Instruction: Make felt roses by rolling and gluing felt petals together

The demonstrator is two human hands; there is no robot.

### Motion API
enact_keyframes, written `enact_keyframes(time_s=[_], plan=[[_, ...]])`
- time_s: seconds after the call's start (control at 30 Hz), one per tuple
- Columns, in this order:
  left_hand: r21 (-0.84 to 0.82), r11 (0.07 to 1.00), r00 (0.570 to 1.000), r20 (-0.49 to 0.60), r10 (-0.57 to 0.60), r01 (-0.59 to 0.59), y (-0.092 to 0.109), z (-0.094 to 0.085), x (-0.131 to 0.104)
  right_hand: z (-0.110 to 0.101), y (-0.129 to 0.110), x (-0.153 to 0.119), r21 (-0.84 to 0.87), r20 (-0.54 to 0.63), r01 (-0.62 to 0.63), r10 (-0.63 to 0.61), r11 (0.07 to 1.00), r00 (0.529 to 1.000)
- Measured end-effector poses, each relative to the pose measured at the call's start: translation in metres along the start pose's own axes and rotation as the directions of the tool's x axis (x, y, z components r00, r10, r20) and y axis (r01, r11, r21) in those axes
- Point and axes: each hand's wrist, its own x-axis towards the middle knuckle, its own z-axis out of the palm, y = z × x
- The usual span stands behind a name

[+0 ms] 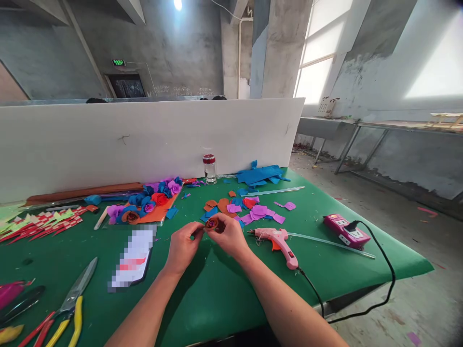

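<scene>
Above the middle of the green table, a small brown paper rose [211,223] with a purple centre is held between my two hands. My right hand [230,236] pinches its side between thumb and fingers. My left hand [183,245] is closed at the rose's lower left edge, fingertips together; the exact spot it grips is partly hidden. Just behind the hands lie loose paper petals [258,212] in purple, brown, blue and red. A pink glue gun [278,241] rests on its side right of my right hand, a clear glue stick [325,244] in its back.
Finished paper roses [159,198] are piled at the back left. A phone [135,258] and scissors [74,299] lie left. Along the white partition [152,140] stand a lidded glass jar [210,169] and blue paper [260,174]. A pink power socket [345,231] with a black cable sits right.
</scene>
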Motion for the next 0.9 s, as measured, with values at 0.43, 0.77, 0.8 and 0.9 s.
enact_keyframes(time_s=[0.43,0.77,0.8,0.9], plan=[[-0.058,0.988,0.987,-0.062,-0.148,0.145,-0.004,-0.004,0.001,-0.02,-0.017,0.005,0.378,0.008,-0.168,0.178,0.91,0.984],[0.04,0.998,0.997,-0.061,-0.04,0.042,-0.01,-0.001,0.0,-0.012,-0.019,-0.003,0.065,0.049,-0.127,0.124,0.99,0.991],[0.044,0.998,0.998,-0.058,-0.035,0.038,-0.009,-0.001,0.0,-0.011,-0.018,-0.003,0.06,0.05,-0.128,0.125,0.99,0.991],[0.05,0.998,0.999,-0.045,-0.027,0.029,-0.008,-0.001,0.001,-0.009,-0.014,-0.002,0.043,0.048,-0.133,0.131,0.99,0.99]])
